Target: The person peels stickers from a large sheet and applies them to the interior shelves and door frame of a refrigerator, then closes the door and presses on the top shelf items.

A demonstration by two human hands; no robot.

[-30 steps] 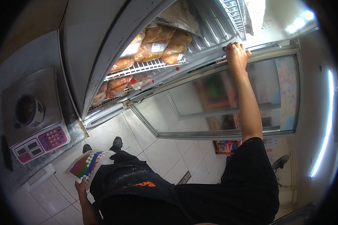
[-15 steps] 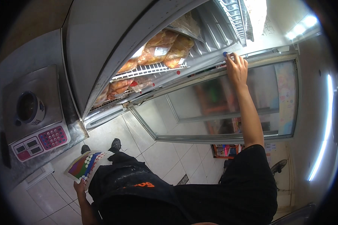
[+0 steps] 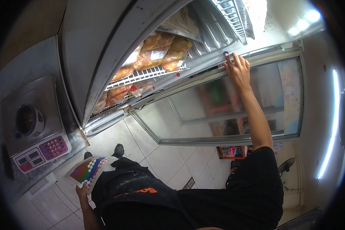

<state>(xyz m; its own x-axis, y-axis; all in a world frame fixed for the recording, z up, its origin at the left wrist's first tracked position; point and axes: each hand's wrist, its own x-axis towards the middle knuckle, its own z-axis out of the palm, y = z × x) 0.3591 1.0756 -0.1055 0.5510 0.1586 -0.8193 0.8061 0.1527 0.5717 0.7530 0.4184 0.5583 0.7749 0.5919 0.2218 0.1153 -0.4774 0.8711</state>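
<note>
My right hand [image 3: 239,73] reaches up to the white frame of an open glass-door fridge. One fingertip touches a small blue round sticker [image 3: 225,53] on that frame; the other fingers are apart and hold nothing. Low on the left, my left hand [image 3: 81,190] grips the edge of a sheet of round stickers [image 3: 89,170] with purple, red, green, blue and white rows. Two red round stickers sit farther down the frame, the nearer-to-hand red sticker [image 3: 178,74] beside the wire shelf. Bagged raw meat [image 3: 153,53] lies on the lit shelves.
The fridge's glass door [image 3: 218,107] hangs open below my right arm. At left, a digital scale [image 3: 46,149] with a mug [image 3: 28,119] on its plate stands on a metal counter [image 3: 74,134]. A fan [image 3: 286,165] and an orange-framed rack [image 3: 232,152] are farther right.
My right fingers have gone from a pinch at the blue sticker to a fingertip resting on it, with the others spread. The view has shifted slightly. My left hand keeps the sheet.
</note>
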